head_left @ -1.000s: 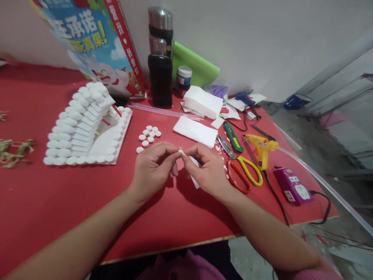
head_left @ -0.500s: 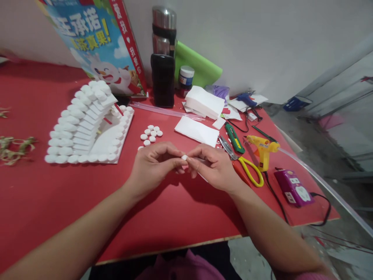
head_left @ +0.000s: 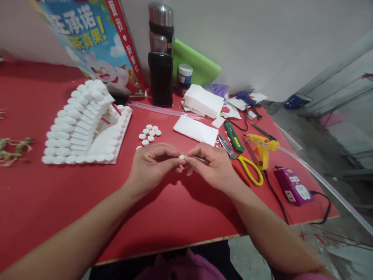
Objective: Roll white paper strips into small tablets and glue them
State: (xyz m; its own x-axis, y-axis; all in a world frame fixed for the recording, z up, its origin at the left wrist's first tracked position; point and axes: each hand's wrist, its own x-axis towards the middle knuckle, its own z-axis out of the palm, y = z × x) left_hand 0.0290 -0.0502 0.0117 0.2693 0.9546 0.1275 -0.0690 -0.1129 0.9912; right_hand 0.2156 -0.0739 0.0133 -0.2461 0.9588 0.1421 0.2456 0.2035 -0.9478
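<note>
A small white rounded piece (head_left: 182, 157) is pinched between the fingertips of both hands above the red table. My left hand (head_left: 155, 161) is closed, thumb against forefinger, on the piece's left side. From the other side my right hand (head_left: 211, 165) closes on it with thumb and forefinger. Something thin and pale shows under the right forefinger, mostly hidden. Just beyond the left hand lie several loose white discs (head_left: 149, 134). Further left stands a white stair-shaped model (head_left: 84, 128), its edges lined with similar rounded pieces.
Right of my hands lie yellow-and-red-handled scissors (head_left: 252, 171), a green utility knife (head_left: 234, 137), a yellow glue gun (head_left: 264, 149) and a purple power box (head_left: 294, 186) with cords. Behind are white sheets (head_left: 196, 130), a black bottle-like object (head_left: 161, 79), a steel flask (head_left: 161, 23) and a printed box (head_left: 96, 46).
The white piece has turned slightly between the fingertips and looks flatter now. The view has shifted a little, and both hands keep their pinch.
</note>
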